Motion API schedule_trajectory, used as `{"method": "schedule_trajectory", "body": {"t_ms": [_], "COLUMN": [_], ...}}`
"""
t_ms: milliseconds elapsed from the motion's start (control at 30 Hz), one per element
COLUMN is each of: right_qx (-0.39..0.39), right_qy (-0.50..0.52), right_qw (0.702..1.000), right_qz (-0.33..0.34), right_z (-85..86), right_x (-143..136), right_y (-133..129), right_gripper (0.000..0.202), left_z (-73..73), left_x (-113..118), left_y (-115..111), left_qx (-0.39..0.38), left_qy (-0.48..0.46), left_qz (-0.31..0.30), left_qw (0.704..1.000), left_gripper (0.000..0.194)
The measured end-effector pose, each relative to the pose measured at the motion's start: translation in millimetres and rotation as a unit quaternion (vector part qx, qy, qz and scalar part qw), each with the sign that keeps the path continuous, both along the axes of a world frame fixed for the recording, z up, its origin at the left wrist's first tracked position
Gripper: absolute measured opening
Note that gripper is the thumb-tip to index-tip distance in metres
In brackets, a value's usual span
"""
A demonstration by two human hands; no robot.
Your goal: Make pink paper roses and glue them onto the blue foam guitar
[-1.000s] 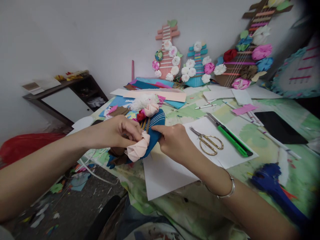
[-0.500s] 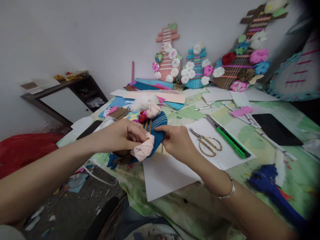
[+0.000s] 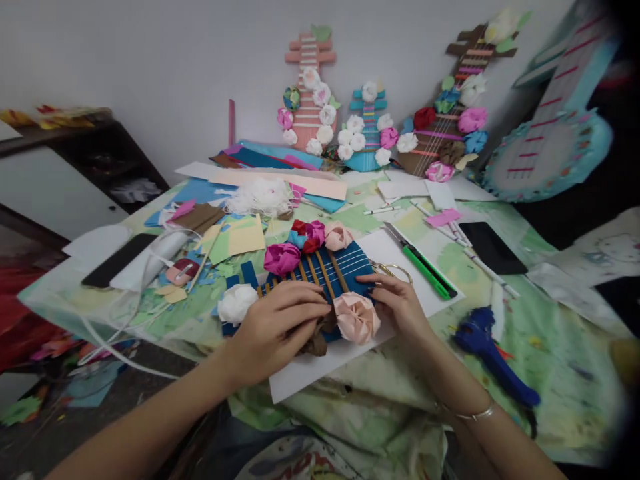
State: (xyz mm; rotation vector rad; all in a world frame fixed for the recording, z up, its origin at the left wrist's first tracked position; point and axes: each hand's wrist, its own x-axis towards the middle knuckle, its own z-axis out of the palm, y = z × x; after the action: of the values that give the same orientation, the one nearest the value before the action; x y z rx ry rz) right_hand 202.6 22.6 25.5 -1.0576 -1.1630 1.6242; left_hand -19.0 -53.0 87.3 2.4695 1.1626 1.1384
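Observation:
A blue lute-shaped craft (image 3: 357, 257) with white strings, brown strips and paper flowers lies flat on the white paper (image 3: 300, 380). On its near side sits a pale pink paper flower (image 3: 357, 318). My left hand (image 3: 280, 327) rests over the craft's middle, its fingers bent above a brown paper flower (image 3: 316, 341) that it partly hides. At the craft's right end, my right hand (image 3: 397, 299) touches the edge with fingers spread. Magenta (image 3: 282, 259), red and blue flowers line the far side, and a white flower (image 3: 237, 303) sits at the left.
Gold-handled scissors (image 3: 395, 270) lie partly behind my right hand, beside a green cutter (image 3: 425, 270). A blue glue gun (image 3: 495, 360) is at the right. Two phones, white yarn (image 3: 263, 197) and paper scraps surround the craft. Decorated paper instruments lean on the wall.
The craft has been lowered from a tilted hold to lie flat. My left hand has let go of the pale pink flower, which now sits on the craft. My right hand's fingers have spread.

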Motion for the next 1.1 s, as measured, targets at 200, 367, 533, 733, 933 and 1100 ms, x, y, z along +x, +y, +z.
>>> {"method": "schedule_trajectory", "body": {"t_ms": [200, 367, 533, 733, 933, 1100], "right_qx": [-0.026, 0.014, 0.029, -0.009, 0.005, 0.012], "right_qy": [0.014, 0.042, 0.036, 0.052, 0.078, 0.077], "right_qw": [1.000, 0.999, 0.999, 0.998, 0.996, 0.995], "right_qz": [0.005, 0.004, -0.016, -0.038, -0.042, -0.055], "right_z": [-3.6, -5.6, -4.6, -10.7, -11.7, -10.8], "right_x": [8, 5, 2, 2, -4, -9], "right_y": [-12, -21, -23, -19, -24, -25], "right_gripper": [0.040, 0.053, 0.079, 0.077, 0.064, 0.059], "left_z": [-25.5, -37.1, -51.9, -37.5, -6.6, -8.4], "left_x": [8, 5, 8, 18, 47, 56], "left_y": [-29, -40, -53, -43, -9, 2], "left_qx": [0.075, 0.124, 0.113, 0.121, 0.028, -0.046], "left_qy": [0.006, 0.011, 0.001, 0.018, 0.097, 0.184], "left_qz": [0.053, 0.099, 0.135, 0.173, 0.188, 0.206], "left_qw": [0.996, 0.987, 0.984, 0.977, 0.977, 0.960], "left_gripper": [0.031, 0.034, 0.034, 0.035, 0.018, 0.016]}}
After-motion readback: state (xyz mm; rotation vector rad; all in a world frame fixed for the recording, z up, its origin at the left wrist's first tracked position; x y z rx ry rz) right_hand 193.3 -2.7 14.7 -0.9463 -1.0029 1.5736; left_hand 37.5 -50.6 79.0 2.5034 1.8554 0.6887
